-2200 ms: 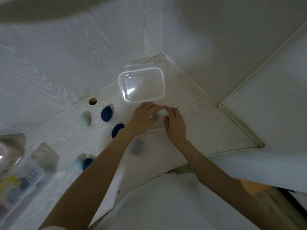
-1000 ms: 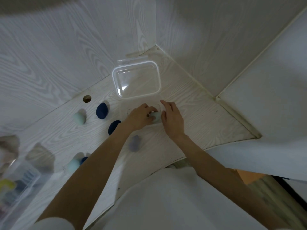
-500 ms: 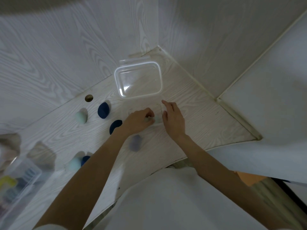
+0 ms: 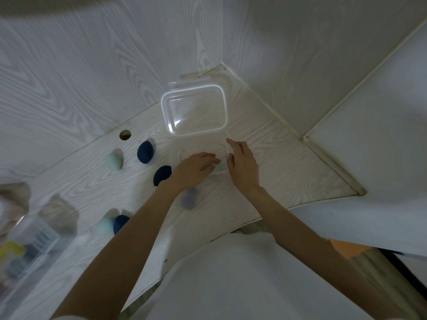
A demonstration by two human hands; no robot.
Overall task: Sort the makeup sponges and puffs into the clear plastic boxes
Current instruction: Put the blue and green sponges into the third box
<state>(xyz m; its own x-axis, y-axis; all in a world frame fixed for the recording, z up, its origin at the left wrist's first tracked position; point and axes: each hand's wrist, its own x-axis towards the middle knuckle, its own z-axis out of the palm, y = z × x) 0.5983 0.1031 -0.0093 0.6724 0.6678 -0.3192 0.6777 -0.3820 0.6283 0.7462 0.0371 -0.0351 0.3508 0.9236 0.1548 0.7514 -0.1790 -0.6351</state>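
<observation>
Head cam looks down at a pale wood-grain desk point(image 4: 277, 162) tucked into a corner. Left hand point(image 4: 194, 168) has its fingers curled down over a pale mint sponge point(image 4: 219, 166), gripping it, right inside a small clear box point(image 4: 203, 151) whose walls are barely visible. Right hand point(image 4: 242, 165) sits just beside the sponge with its fingers relaxed and mostly straight, index tip near the box's far right corner; can't tell if it actually touches the plastic.

Just behind that, a bigger clear plastic box point(image 4: 164, 112) with a white rim sits near the corner of the walls, nothing in it that I can see.

Loose stuff on the desk to the left: a dark blue sponge point(image 4: 144, 152), a second navy one point(image 4: 161, 174) partly hidden by the left wrist, a light green sponge point(image 4: 113, 160), a greyish sponge point(image 4: 189, 197) just right of the left forearm, and a mint one point(image 4: 104, 226) touching another blue one point(image 4: 120, 222) nearer the front edge. Blurry storage bin point(image 4: 27, 250) at far left.
</observation>
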